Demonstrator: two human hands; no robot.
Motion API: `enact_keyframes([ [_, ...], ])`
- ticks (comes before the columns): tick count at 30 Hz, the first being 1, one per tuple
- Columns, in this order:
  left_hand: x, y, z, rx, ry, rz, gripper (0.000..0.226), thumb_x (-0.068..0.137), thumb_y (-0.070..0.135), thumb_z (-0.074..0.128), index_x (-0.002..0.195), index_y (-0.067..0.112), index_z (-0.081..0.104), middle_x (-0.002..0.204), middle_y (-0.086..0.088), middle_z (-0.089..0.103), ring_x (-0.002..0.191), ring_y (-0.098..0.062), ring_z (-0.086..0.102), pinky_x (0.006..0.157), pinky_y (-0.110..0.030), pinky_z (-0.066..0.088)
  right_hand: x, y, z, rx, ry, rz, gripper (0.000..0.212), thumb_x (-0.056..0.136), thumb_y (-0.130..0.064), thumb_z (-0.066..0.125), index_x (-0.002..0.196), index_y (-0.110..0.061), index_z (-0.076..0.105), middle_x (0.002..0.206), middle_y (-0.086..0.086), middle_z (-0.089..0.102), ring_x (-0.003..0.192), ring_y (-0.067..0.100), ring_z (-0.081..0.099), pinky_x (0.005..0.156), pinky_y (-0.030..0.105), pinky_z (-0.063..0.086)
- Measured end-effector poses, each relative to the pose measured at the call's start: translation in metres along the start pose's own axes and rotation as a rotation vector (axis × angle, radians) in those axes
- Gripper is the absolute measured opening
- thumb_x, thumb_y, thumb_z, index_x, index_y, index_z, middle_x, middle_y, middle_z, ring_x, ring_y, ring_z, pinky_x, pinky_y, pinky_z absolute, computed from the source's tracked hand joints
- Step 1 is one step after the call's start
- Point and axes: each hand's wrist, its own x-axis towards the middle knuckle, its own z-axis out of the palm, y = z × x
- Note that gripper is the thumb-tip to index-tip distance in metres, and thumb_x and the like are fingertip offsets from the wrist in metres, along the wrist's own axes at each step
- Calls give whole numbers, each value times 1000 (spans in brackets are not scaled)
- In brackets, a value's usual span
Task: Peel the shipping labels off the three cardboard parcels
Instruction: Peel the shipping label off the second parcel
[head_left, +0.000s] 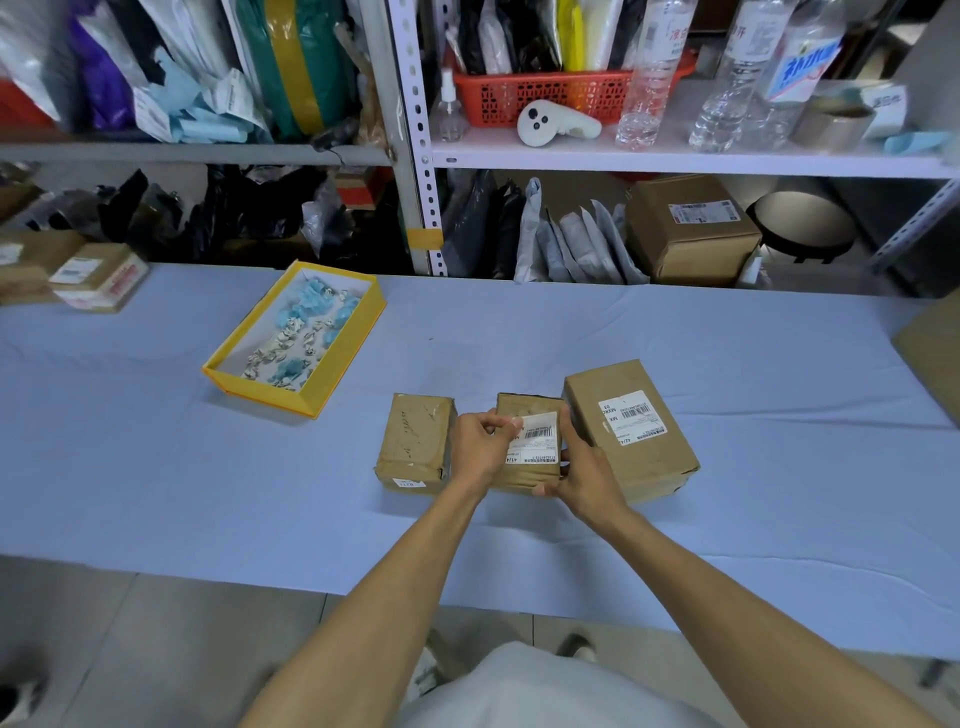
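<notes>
My right hand (574, 470) grips the middle parcel (530, 467) by its near right corner. My left hand (480, 447) pinches its shipping label (537, 436) at the left edge. Left parcel (415, 441) is stripped; right parcel (631, 428) labelled. Farther left, a yellow tray (332, 364) holds crumpled paper.

You have three cardboard parcels in a row on the blue table: the left parcel (415, 441), the middle parcel (530, 447) and the right parcel (631, 428). Two still carry large shipping labels, one (537, 439) on the middle, one (626, 418) on the right. One yellow tray (298, 338) holds crumpled labels. Both your hands are at the middle parcel.
</notes>
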Motion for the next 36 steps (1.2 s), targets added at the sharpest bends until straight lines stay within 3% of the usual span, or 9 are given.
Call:
enact_keyframes([
  [4,0,1,0,-30,-20,-15,13,83,14,73,88,2,74,120,-16,66,112,-14,59,86,-27,50,1,1,2,-9,4,-7,122,66,0,78,153,-36,0,127,7,59,104,25,63,86,42,57],
  [8,-3,0,1,-51,-1,-15,11,83,15,73,85,4,73,113,-14,68,104,-15,62,86,-31,53,1,3,2,-15,-2,-17,125,65,-3,77,152,-41,-3,132,6,55,105,27,63,85,45,57],
  [12,-4,2,2,-56,-1,-22,11,84,17,72,84,6,71,102,-7,66,86,-12,60,71,-23,51,1,4,3,-30,4,-25,127,66,-3,77,150,-45,-7,135,5,53,107,26,62,84,46,58],
  [18,-3,3,1,-55,-30,-22,10,85,15,71,80,7,67,94,-10,68,87,-21,65,79,-33,55,4,6,4,-53,12,-32,128,64,-4,80,152,-40,-5,141,3,50,113,25,59,87,45,57],
  [24,1,0,0,-43,-69,-34,9,87,12,68,86,3,70,95,0,63,80,-1,57,58,-7,47,5,6,3,-45,7,-30,123,62,-5,77,151,-39,-1,134,4,55,108,25,62,84,45,58],
  [27,4,-3,-2,-53,-85,-46,12,87,15,68,86,3,71,94,4,65,84,-3,59,62,-11,47,5,6,3,-61,8,-31,124,62,-8,78,152,-37,-2,135,5,54,108,25,62,83,45,58],
  [31,8,4,-3,-107,-110,-35,23,89,23,66,88,1,71,85,-9,73,80,-21,68,75,-34,56,6,9,0,-57,-3,-15,123,62,-6,79,154,-30,0,133,4,56,109,26,61,89,42,55],
  [34,6,6,-2,-102,-109,-27,17,90,21,65,87,5,70,82,-5,70,75,-15,65,70,-26,52,6,10,-3,-32,-15,3,119,60,-7,78,154,-29,8,126,2,59,108,25,61,87,40,57],
  [36,6,4,-2,-88,-99,-25,16,89,23,66,85,8,69,83,-5,70,77,-15,65,74,-30,53,6,8,-1,-29,-12,8,118,58,-8,78,152,-31,10,126,3,58,108,26,60,85,40,57],
])
